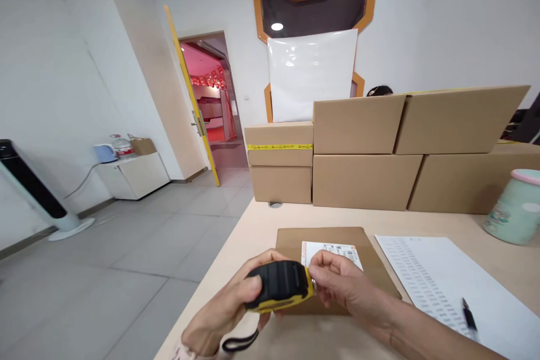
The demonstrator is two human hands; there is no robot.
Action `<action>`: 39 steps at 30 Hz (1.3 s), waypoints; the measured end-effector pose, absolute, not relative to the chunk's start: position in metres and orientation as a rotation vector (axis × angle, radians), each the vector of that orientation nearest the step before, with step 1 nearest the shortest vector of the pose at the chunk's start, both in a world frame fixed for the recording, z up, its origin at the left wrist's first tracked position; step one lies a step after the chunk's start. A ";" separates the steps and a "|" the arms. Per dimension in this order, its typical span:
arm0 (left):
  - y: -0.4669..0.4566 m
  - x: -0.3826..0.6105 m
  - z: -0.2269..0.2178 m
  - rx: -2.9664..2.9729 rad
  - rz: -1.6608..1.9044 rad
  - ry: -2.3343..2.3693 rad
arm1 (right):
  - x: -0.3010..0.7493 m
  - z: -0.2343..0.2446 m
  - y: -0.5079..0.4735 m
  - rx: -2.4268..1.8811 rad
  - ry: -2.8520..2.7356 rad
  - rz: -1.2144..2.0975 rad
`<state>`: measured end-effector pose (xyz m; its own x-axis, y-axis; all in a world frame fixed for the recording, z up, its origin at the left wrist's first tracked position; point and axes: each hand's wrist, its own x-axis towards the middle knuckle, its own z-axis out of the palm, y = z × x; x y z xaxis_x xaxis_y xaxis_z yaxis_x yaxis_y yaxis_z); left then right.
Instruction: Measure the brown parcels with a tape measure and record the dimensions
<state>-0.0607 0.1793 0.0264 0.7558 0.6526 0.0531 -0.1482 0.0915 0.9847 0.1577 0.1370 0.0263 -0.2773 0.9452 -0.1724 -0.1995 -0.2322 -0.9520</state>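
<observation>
One black-and-yellow rounded tape measure (pixel 279 284) — left hand (pixel 230 302) clasping it, right hand (pixel 342 281) pinching at front — probably tape-pull step, needing steady hold.

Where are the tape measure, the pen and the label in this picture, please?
Tape measure (pixel 278 284): head view, on its black casing.
Pen (pixel 469 315): head view, on its black part.
Label (pixel 346 251): head view, on its white printed face.

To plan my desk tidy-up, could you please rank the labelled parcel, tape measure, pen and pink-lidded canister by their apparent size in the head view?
1. Labelled parcel
2. Tape measure and pink-lidded canister: too alike to rank
3. Pen
</observation>
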 end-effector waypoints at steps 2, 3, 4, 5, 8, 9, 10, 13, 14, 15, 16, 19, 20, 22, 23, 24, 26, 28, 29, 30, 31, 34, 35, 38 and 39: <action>0.181 -0.060 0.025 1.271 0.645 0.436 | 0.162 0.031 0.140 -1.049 -1.055 1.663; 0.183 -0.061 0.025 1.232 0.662 0.445 | 0.168 0.034 0.143 -1.060 -1.030 1.634; 0.186 -0.062 0.025 1.196 0.690 0.475 | 0.176 0.038 0.145 -1.073 -1.003 1.583; 0.189 -0.065 0.026 1.162 0.726 0.534 | 0.187 0.043 0.148 -1.089 -0.973 1.515; 0.205 -0.078 0.029 1.074 0.815 0.765 | 0.233 0.047 0.156 -1.123 -0.873 1.288; 0.211 -0.083 0.030 1.054 0.826 0.823 | 0.249 0.045 0.158 -1.123 -0.840 1.226; 0.217 -0.088 0.030 1.041 0.826 0.858 | 0.264 0.040 0.159 -1.138 -0.806 1.179; 0.231 -0.100 0.026 1.021 0.824 0.910 | 0.291 0.018 0.157 -1.257 -0.758 1.113; 0.234 -0.103 0.024 1.017 0.824 0.928 | 0.295 0.010 0.156 -1.302 -0.770 1.105; 0.237 -0.104 0.021 1.013 0.824 0.944 | 0.296 0.002 0.155 -1.340 -0.799 1.097; 0.239 -0.105 0.019 1.011 0.823 0.958 | 0.296 -0.006 0.154 -1.368 -0.838 1.082; 0.243 -0.103 0.013 1.009 0.820 0.990 | 0.294 -0.021 0.156 -1.403 -0.957 1.024; 0.244 -0.101 0.011 1.009 0.818 1.000 | 0.294 -0.025 0.157 -1.408 -0.983 1.010; 0.246 -0.100 0.009 1.008 0.812 1.020 | 0.295 -0.029 0.160 -1.421 -1.017 0.999; 0.247 -0.100 0.009 1.007 0.809 1.030 | 0.296 -0.031 0.162 -1.429 -1.039 0.997; 0.247 -0.101 0.008 1.007 0.807 1.037 | 0.296 -0.032 0.162 -1.437 -1.070 0.994; 0.249 -0.103 0.008 1.007 0.806 1.042 | 0.296 -0.032 0.163 -1.451 -1.139 0.980; 0.252 -0.106 0.008 1.005 0.816 1.033 | 0.295 -0.032 0.163 -1.478 -1.189 0.951; 0.253 -0.106 0.008 1.003 0.827 1.026 | 0.294 -0.032 0.163 -1.497 -1.206 0.926; 0.254 -0.106 0.007 1.000 0.839 1.018 | 0.293 -0.032 0.162 -1.517 -1.221 0.892; 0.255 -0.106 0.007 0.995 0.854 1.010 | 0.292 -0.033 0.162 -1.538 -1.235 0.854; 0.257 -0.102 0.005 0.970 0.908 0.997 | 0.288 -0.032 0.160 -1.607 -1.237 0.767; 0.258 -0.100 0.004 0.959 0.925 0.998 | 0.287 -0.031 0.159 -1.634 -1.217 0.757; 0.261 -0.099 -0.003 0.940 0.951 1.012 | 0.283 -0.028 0.157 -1.711 -1.154 0.765; 0.262 -0.099 -0.005 0.938 0.954 1.016 | 0.282 -0.027 0.157 -1.729 -1.140 0.770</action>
